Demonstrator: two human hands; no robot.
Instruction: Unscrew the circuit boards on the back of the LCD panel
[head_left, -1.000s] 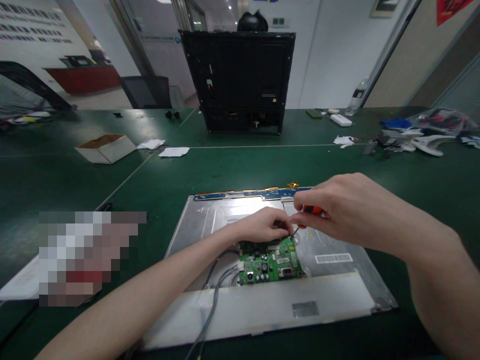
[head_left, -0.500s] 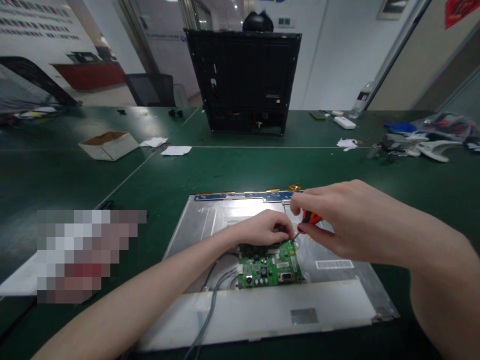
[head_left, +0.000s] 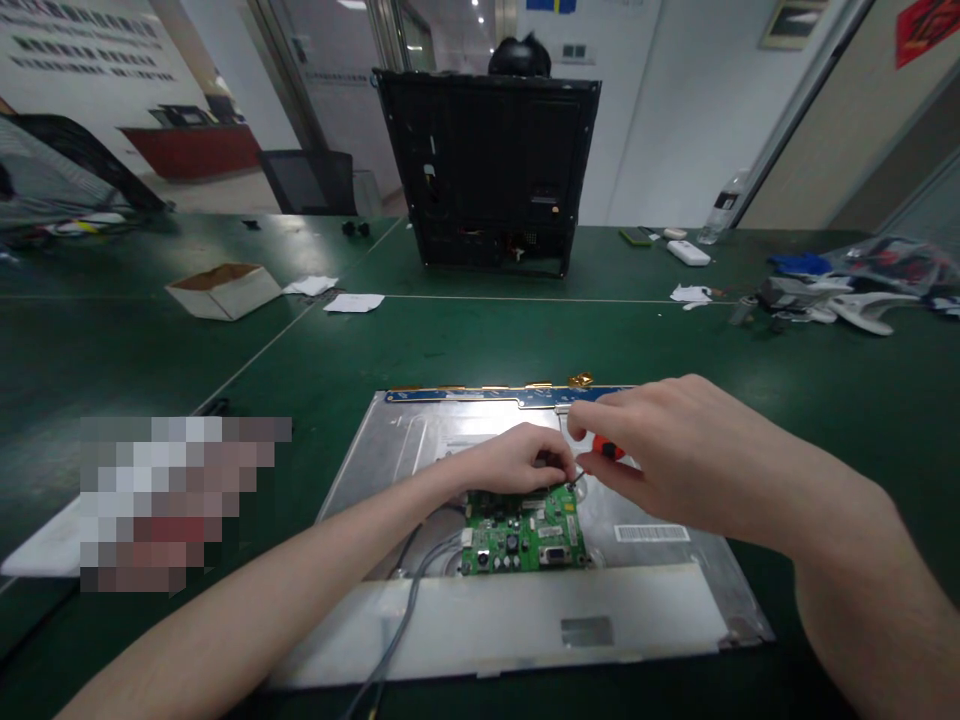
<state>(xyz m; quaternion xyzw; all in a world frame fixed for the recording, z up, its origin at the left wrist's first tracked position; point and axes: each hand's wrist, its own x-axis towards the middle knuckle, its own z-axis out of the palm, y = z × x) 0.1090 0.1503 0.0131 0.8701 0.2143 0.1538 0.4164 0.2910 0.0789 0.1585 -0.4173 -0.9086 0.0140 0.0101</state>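
Note:
My right hand (head_left: 660, 460) is closed around a screwdriver with a red and black handle (head_left: 608, 448). Its thin shaft slants down left to the far right corner of a green circuit board (head_left: 525, 540). At that same corner, my left hand (head_left: 521, 458) has thumb and fingers pinched together beside the shaft's tip; whatever they hold is too small to make out. The board lies on the back of a silver metal display panel (head_left: 705, 585), with a blue circuit strip (head_left: 457, 396) along its far edge. Grey cables (head_left: 411, 610) run from the board's left side toward me.
Beyond the panel, a black monitor housing (head_left: 487, 170) stands upright on the green table (head_left: 465, 345). An open cardboard box (head_left: 225, 295) and papers (head_left: 354, 302) lie at left. At right are a plastic bottle (head_left: 724, 208), a white box (head_left: 688, 253) and a heap of parts (head_left: 847, 295).
The panel, the board and both hands appear slightly further left as the view shifts. My right hand has turned a little on the screwdriver, hiding more of its handle.

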